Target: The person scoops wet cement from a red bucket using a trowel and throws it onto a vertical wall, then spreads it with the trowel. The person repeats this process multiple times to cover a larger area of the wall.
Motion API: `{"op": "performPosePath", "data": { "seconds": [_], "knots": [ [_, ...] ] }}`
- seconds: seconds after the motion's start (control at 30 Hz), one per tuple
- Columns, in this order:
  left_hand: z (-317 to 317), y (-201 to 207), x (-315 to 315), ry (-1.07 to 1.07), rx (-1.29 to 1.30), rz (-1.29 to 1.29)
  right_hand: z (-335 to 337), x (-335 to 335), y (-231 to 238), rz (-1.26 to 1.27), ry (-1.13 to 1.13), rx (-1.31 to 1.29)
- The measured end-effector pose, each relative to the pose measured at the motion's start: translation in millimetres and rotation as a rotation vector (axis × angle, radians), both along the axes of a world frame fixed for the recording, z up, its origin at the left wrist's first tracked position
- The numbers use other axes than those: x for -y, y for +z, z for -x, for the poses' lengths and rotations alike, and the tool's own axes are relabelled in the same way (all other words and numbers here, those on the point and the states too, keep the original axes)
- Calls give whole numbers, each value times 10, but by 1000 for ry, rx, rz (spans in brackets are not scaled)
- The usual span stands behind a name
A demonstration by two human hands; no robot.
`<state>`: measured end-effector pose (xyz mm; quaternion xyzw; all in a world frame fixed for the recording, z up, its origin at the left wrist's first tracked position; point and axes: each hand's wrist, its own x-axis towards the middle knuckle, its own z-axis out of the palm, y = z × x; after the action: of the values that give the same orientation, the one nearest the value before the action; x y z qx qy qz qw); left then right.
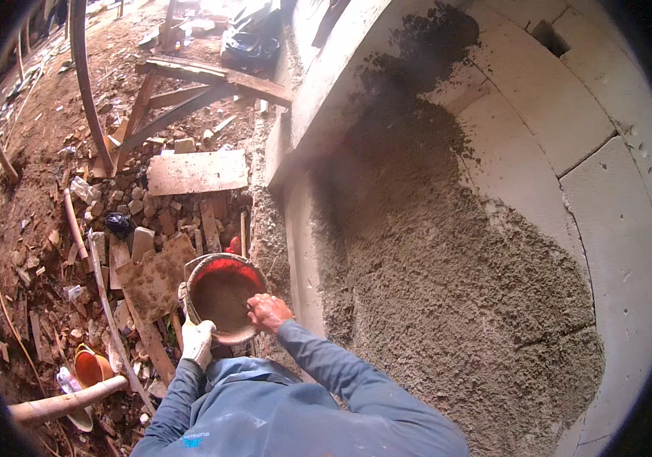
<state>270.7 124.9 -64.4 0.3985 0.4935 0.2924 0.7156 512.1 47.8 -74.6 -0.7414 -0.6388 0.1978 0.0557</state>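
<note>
gloved left fingers (204, 328) clamped on bucket (223, 265), right fingers (257, 305) curled at its right side, grip unclear

"What is the bucket (247, 270) made of?"

"It looks like plastic. It's red and a bit shiny inside, with dull dirt on the rim."

"And the grey mix (222, 301) in it?"

"Dull, like mud."

"Are the pale blocks (535, 107) smooth?"

"Yes, smooth and not shiny. The grey coat (463, 297) on them is rough and bumpy, right to its ragged edge."

"What about the white glove (198, 343)?"

"Dull cloth. The blue sleeve (327, 362) is creased cloth too."

"And the flat board (198, 172)?"

"It looks like dull wood. The black bag (252, 47) is shiny plastic."
</note>
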Motion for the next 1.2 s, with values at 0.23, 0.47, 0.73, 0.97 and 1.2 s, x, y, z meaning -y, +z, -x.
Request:
{"op": "performPosePath", "data": {
  "seconds": [0.23,0.47,0.73,0.97,1.2],
  "knots": [
    [6,-209,-65,-21,78,-69,-321,349,967,-139,-147,-86],
    [-27,-40,-201,54,107,-17,-860,-83,2839,-518,-52,251],
    [261,-94,-367,123,8,-40,-1676,-860,4459,-659,-147,-534],
    [413,-336,-552,-29,-131,36,-3532,-208,4043,-1546,-862,-370],
    [189,-203,-603,137,-114,64,-2255,-36,3650,-889,-443,-245]
  ]
}}
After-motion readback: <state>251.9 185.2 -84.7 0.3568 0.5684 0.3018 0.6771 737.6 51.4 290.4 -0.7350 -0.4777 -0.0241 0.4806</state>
